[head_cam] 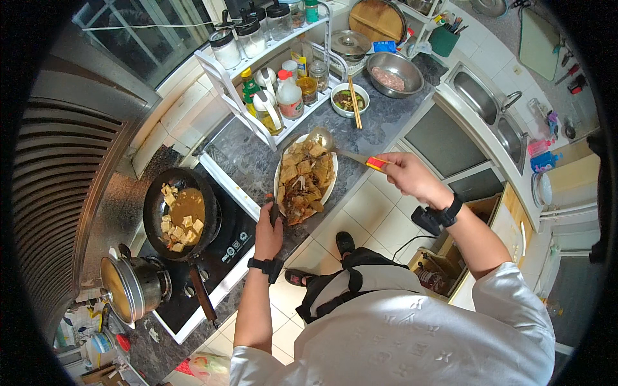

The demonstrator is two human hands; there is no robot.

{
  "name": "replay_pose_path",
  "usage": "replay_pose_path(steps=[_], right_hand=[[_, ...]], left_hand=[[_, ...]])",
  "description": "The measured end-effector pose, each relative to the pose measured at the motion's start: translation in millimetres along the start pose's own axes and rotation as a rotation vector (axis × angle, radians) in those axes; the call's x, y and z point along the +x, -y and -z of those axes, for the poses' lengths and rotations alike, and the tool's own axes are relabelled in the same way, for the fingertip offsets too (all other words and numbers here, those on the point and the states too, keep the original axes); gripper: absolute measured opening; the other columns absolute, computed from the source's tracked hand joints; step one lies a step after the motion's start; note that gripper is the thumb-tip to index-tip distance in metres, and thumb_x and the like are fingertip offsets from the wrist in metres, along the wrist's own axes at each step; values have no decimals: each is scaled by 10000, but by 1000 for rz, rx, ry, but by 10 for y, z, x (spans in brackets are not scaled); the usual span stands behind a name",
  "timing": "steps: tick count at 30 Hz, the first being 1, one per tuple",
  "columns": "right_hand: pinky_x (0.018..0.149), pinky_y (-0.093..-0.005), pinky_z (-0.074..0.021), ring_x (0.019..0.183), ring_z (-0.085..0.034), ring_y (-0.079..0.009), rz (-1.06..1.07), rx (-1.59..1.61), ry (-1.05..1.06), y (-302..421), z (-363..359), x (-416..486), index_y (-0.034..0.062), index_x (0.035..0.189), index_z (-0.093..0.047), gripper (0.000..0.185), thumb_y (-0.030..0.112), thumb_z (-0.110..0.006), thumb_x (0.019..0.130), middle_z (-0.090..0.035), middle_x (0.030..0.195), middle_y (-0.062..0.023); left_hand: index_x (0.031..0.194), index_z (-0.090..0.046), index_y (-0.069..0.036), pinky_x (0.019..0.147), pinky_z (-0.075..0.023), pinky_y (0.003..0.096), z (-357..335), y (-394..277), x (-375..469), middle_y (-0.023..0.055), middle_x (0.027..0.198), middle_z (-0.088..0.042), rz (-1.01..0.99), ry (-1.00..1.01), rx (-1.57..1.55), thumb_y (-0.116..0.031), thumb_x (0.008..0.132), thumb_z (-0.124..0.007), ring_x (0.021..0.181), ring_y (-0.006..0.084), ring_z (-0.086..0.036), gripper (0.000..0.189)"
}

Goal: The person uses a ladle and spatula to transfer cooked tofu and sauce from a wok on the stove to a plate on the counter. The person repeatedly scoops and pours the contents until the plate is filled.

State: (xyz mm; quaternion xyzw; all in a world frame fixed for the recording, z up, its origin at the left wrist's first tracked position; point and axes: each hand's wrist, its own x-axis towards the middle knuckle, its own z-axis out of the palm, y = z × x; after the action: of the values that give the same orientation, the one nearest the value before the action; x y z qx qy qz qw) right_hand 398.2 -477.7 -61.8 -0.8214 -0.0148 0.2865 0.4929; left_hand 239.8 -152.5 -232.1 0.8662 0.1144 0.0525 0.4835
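My right hand [417, 176] grips the red and yellow handle of a metal ladle [322, 139]. The ladle's bowl rests over the far end of an oval white plate [334, 181]. Braised food with tofu pieces [301, 181] is heaped on that plate, on the grey stone-look countertop. By the plate's near left side, my left hand [268, 236] is closed around the dark handle [274, 212] of a utensil; its working end cannot be made out. To the left, a black wok [152, 212] on the gas hob holds brown sauce [187, 205] and tofu cubes [186, 234].
A lidded pot [145, 284] stands on the near burner, and the wok's wooden handle [203, 294] juts over the hob's front edge. A bottle rack [275, 137], a bowl of sauce [338, 108] with chopsticks [356, 103] across it, and a metal basin of minced meat [408, 72] stand behind.
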Motion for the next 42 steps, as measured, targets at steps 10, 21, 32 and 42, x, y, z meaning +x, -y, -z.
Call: replay_pose_path(steps=[10,21,32,42], right_hand=[[659,-331,-490,657,-569,-173,98,-21,-127,-376,-554,-117,-14,1285,-627,366,161,-533,977,-627,739,-104],[721,-496,-527,786,-652,-454,388,-400,-332,-454,-1088,-318,-39,1326,-553,416,63,-544,923,-661,848,-290],[698,-517,-510,754,-637,-460,456,-405,-430,-533,-1172,-352,-38,1332,-539,422,52,-542,920,-649,842,-282],[752,-487,-520,818,-649,-465,383,-314,-453,-612,-1080,-377,-21,1346,-546,410,68,-520,946,-658,877,-294]], left_hand=[[1360,-430,17,967,-479,424,-49,151,-48,276,1218,-612,14,5,-64,-11,947,-553,1140,425,-608,432],[1352,-436,27,964,-478,413,-81,241,-46,260,1210,-611,-3,-14,-94,-14,941,-552,1127,403,-613,429],[1357,-413,35,972,-469,395,-34,270,11,223,1256,-603,-11,38,-122,-23,970,-522,1143,326,-604,406],[1338,-442,16,959,-478,420,-23,307,70,254,1208,-615,-45,20,-126,-15,936,-557,1123,407,-612,419]])
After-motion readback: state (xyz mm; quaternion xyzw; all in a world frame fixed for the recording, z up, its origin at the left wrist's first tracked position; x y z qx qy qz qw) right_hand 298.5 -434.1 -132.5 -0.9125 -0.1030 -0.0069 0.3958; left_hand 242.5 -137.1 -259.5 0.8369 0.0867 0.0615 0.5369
